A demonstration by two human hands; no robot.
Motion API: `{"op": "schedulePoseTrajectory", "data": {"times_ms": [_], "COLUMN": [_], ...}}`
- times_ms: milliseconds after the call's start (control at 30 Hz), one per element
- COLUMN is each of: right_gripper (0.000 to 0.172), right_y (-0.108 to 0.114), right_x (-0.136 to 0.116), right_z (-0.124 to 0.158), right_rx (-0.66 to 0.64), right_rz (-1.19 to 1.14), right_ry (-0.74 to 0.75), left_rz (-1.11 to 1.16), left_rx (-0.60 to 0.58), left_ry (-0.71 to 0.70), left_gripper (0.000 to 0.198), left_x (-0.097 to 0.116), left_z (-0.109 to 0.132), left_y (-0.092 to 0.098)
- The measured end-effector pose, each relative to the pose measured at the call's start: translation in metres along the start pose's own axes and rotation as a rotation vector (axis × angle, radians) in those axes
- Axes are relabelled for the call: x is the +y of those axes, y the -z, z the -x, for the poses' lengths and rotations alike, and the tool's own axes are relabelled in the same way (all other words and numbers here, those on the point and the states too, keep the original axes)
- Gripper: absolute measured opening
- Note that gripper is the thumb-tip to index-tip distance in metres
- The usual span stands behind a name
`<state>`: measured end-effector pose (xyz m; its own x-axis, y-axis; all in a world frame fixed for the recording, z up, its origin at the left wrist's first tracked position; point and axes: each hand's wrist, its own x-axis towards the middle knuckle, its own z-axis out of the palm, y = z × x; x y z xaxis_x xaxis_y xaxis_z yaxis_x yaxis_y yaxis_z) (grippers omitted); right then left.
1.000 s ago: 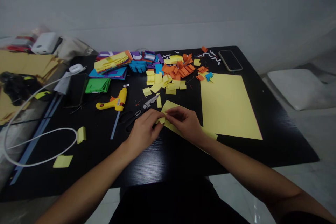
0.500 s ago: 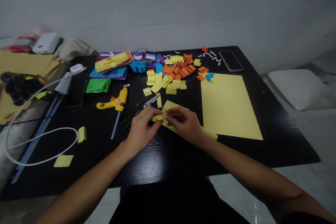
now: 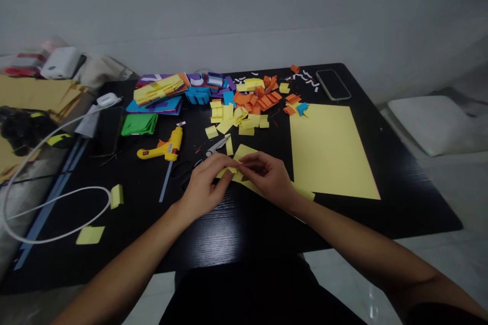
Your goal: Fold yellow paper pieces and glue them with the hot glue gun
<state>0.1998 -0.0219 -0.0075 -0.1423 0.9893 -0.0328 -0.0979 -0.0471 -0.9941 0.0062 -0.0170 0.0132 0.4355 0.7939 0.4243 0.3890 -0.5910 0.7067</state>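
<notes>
Between my hands, near the table's middle, is a small piece of yellow paper. My left hand closes on it with thumb and fingers. My right hand has its fingertips pinched together at the paper's right end, meeting the left fingertips. Under my hands lies a larger yellow paper sheet, partly hidden by the right hand. Just beyond my left hand are scissors, their dark handles partly covered, and a narrow yellow strip.
A yellow glue gun lies left, with stacked coloured papers behind it. Folded yellow pieces and orange pieces are heaped centrally. A large yellow sheet and a phone lie right. A white cable loops at left.
My left fingers have stretched forward over the small yellow paper to meet the right fingertips. The whole view has shifted slightly; the other things on the table stay put.
</notes>
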Motion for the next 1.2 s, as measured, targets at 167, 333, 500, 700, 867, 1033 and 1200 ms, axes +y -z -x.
{"op": "schedulePoseTrajectory", "data": {"times_ms": [167, 333, 500, 700, 867, 1033, 1200], "right_gripper": [0.034, 0.029, 0.027, 0.029, 0.031, 0.035, 0.037], "right_y": [0.0005, 0.0007, 0.0006, 0.0009, 0.0009, 0.0005, 0.0006], "right_x": [-0.0001, 0.0007, 0.0006, -0.0026, -0.0024, -0.0012, -0.0025], "right_z": [0.0004, 0.0004, 0.0002, 0.0, -0.0005, -0.0011, -0.0009], "right_rx": [-0.013, -0.037, -0.055, -0.072, -0.069, -0.072, -0.071], "right_rz": [0.003, -0.025, -0.041, -0.012, -0.04, -0.07, -0.083], "right_ry": [0.005, 0.005, 0.01, 0.002, -0.024, -0.037, -0.045], "left_rz": [-0.014, -0.027, -0.039, -0.037, -0.042, -0.037, -0.023], "left_rx": [0.003, 0.008, 0.032, 0.042, 0.057, 0.063, 0.069], "left_ry": [0.011, 0.035, 0.055, 0.102, 0.115, 0.111, 0.123], "left_gripper": [0.019, 0.018, 0.015, 0.015, 0.012, 0.011, 0.011], "left_x": [0.0012, -0.0012, -0.0039, -0.0035, -0.0045, -0.0025, -0.0006], "left_z": [-0.0014, 0.0003, 0.0016, 0.0016, 0.0024, 0.0015, 0.001], "left_y": [-0.0007, -0.0044, -0.0063, -0.0056, -0.0068, -0.0069, -0.006]}}
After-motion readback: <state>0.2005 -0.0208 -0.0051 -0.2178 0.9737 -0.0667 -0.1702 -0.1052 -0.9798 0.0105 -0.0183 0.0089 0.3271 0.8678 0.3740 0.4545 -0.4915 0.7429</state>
